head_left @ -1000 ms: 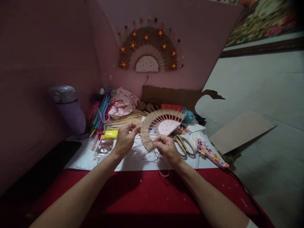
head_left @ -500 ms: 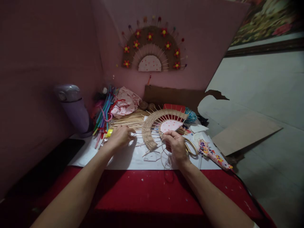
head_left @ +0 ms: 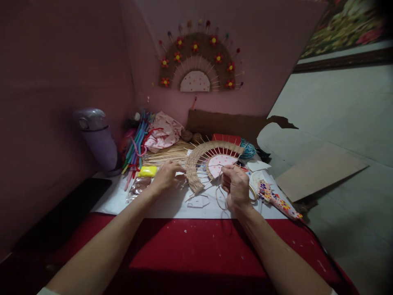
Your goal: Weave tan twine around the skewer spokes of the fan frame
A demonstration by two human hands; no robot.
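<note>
From my head view, taking the fan (head_left: 193, 166) as the clock's centre, it lies in front of me over the white paper (head_left: 181, 209) on the worktop (head_left: 190, 246), its straight side turned to about 5 o'clock, which seems to leave the spokes near my right side within reach. My right fingers (head_left: 229, 169), at 4 o'clock, are pinched together on the twine (head_left: 220, 200); its slack loops below them, probably to keep it free of the spokes. My left fingers (head_left: 178, 167) are bent at the fan's outer edge, at 9 o'clock, as if steadying it; I cannot tell whether they grip a spoke. The scissors (head_left: 253, 193), half hidden behind my right fingers at 4 o'clock, seem parked for easy reach, with the glue gun (head_left: 278, 200) beyond. At 12 o'clock a flowered fan (head_left: 204, 46) hangs on the wall, perhaps as a model.
</note>
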